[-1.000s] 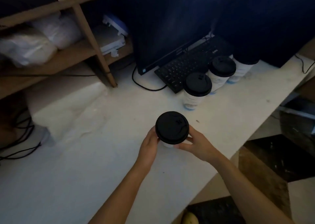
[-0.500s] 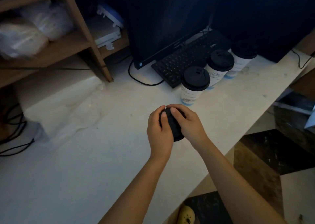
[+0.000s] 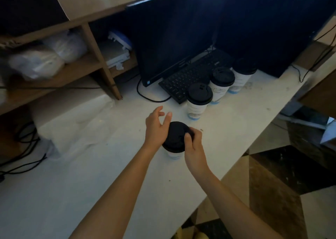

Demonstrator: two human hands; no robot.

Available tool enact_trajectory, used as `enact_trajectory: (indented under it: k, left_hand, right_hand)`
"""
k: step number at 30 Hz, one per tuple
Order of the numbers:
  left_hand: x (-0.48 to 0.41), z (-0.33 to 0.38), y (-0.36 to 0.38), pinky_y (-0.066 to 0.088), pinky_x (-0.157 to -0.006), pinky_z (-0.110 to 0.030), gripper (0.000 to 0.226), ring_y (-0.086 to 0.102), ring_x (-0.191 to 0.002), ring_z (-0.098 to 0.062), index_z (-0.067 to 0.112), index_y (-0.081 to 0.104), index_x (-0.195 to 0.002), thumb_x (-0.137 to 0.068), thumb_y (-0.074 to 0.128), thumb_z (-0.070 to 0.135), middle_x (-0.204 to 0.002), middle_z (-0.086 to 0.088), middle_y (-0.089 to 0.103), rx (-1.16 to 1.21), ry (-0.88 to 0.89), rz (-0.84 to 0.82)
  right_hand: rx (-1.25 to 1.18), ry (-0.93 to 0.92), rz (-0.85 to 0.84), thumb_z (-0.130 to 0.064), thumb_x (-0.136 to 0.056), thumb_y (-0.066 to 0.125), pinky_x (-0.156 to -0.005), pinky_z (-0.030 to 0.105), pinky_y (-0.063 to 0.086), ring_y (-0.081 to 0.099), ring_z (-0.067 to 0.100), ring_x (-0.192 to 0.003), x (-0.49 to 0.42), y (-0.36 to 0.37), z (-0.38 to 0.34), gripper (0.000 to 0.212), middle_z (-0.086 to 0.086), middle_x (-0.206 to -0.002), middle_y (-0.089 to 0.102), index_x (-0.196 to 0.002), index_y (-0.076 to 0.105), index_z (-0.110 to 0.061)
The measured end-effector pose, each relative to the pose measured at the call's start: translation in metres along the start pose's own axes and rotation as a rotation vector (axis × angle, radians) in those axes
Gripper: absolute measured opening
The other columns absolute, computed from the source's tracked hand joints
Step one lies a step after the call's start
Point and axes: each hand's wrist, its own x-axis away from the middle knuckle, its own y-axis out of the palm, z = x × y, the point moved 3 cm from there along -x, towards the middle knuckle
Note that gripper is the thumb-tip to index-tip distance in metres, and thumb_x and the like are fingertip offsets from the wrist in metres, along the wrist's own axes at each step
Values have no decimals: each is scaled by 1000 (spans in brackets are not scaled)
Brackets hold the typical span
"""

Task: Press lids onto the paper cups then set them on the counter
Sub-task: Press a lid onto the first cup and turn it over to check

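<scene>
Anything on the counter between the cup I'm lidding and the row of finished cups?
Nothing visible. The counter between the cup and the nearest lidded cup shows only small specks; the keyboard lies off that path. The right hand grips the lid, and the left hand is open beside it.

Your left hand: fingers spread and loose, thumb lifted, its heel against the left side of the black lid.
Your right hand: fingers curled over the right rim of the black lid.
Under your hands: the paper cup stands upright on the white desk, with only its lower wall showing.
Beyond your hands: three lidded cups stand in a row just beside the keyboard, the farthest in shadow.
Behind the keyboard: a dark monitor.
At your left: a wooden shelf holding plastic bags.
Far left: black cables.
</scene>
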Motion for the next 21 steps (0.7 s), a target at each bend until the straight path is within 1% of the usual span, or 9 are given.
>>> enact_trajectory:
  k: [3,5,6,8,11,13,17,19,21]
  left_hand:
    - [-12,10,-6,32,-92,-23,42,43,-118,-20,14,52,-128,-93,49,39,-115,-5,59,-252,170,-74]
    - [-15,19,-14,35,-92,-26,36,48,-114,-22,14,60,-119,-95,47,37,-113,-5,63,-311,248,-8]
    - [-11,21,-18,37,-92,-27,34,51,-112,-22,13,62,-116,-96,46,35,-113,-5,64,-283,242,53]
    - [4,18,-20,41,-97,-30,34,54,-113,-21,13,63,-117,-97,43,32,-117,-4,65,-194,164,139]
    - [35,11,2,37,-105,-31,40,48,-125,-20,12,51,-132,-99,38,30,-133,-5,56,-175,63,57]
    - [46,7,12,34,-101,-23,41,45,-126,-19,12,44,-137,-100,36,27,-136,-5,50,-116,12,44]
    - [42,6,14,34,-94,-17,38,49,-120,-16,11,45,-134,-99,36,24,-133,-4,50,-107,11,106]
    - [43,8,14,35,-93,-17,38,49,-120,-16,11,44,-135,-100,36,25,-134,-4,49,-113,4,99]
    - [43,9,12,34,-95,-19,41,47,-124,-17,13,41,-138,-100,35,26,-138,-4,46,-116,-14,57]
  right_hand:
    - [-14,52,0,-17,-97,46,-85,17,37,49,17,-109,9,-4,3,18,3,-115,46,-113,38,-17]
    - [-42,145,-27,-23,-95,50,-86,23,36,49,16,-108,2,-9,-3,25,3,-118,49,-118,41,-16]
    - [-55,173,-38,-27,-96,49,-87,24,35,49,14,-108,-4,-11,-6,30,0,-118,49,-123,43,-15]
    - [22,121,-78,-33,-98,43,-88,23,37,51,13,-109,-19,-11,-15,32,-3,-115,53,-125,49,-16]
    - [67,74,-176,-28,-100,38,-78,23,42,57,14,-95,-35,-1,-18,28,1,-101,61,-108,60,-13]
    - [14,95,-196,-24,-100,39,-72,20,44,57,11,-83,-39,3,-12,24,3,-92,62,-99,60,-13]
    - [-73,67,-161,-22,-100,40,-63,16,43,53,7,-71,-43,5,-1,23,-1,-78,57,-86,57,-14]
    - [-66,56,-160,-22,-100,40,-60,12,43,52,7,-70,-42,6,-1,24,-2,-76,57,-83,56,-16]
    - [-71,74,-191,-25,-100,38,-64,14,43,54,9,-76,-41,5,-5,26,-2,-81,59,-87,58,-16]
